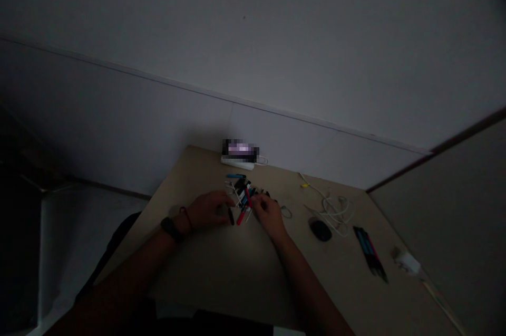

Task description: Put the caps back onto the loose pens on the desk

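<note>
A loose pile of pens and markers [242,200] lies on the table between my hands, in black, white, blue and red. My left hand [211,208] is at the pile's left side, its fingers curled with a short black pen [231,216] at the tips. At the right side, the fingers of my right hand [269,216] are pinched together at a red pen [247,197]. Another red pen [240,217] points toward me at the near edge of the heap. Dim light hides the exact finger contacts.
Behind the pile, a blurred device with a lit screen [240,150] stands on a white base [237,162] by the wall. To the right are a black mouse [320,230], coiled white cables [336,211], a row of pens [370,253] and a white plug [408,262].
</note>
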### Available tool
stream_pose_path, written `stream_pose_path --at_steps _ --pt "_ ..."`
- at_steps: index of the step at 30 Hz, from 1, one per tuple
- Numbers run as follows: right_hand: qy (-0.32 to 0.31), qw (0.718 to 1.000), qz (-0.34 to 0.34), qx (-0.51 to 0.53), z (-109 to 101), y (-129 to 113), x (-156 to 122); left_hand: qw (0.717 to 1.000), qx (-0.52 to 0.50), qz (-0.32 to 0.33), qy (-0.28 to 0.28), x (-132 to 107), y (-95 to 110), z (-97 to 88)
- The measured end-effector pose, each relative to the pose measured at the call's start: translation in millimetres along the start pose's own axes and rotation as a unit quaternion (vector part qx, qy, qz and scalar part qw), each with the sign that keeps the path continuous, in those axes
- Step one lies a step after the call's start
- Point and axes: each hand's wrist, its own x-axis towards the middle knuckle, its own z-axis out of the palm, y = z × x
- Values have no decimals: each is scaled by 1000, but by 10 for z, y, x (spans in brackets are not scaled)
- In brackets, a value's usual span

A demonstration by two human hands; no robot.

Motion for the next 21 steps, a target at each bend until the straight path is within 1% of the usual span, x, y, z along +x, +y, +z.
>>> stream_pose_path --at_steps 4,8,10,16,18,21 --pt "3 1000 0 0 19 19 0 1000 16 0 -20 13 -14 29" --pt "3 1000 4 -6 41 53 10 997 47 0 -58 38 18 33" --pt "5 1000 4 -4 46 60 18 996 61 -5 -61 47 35 25" --pt "5 1000 1 11 30 37 39 997 56 -19 -53 49 29 -7" --pt "10 1000 0 11 21 23 41 998 42 -31 -34 48 19 -15" --pt "13 1000 0 12 6 -4 40 998 17 -57 12 46 12 -25"
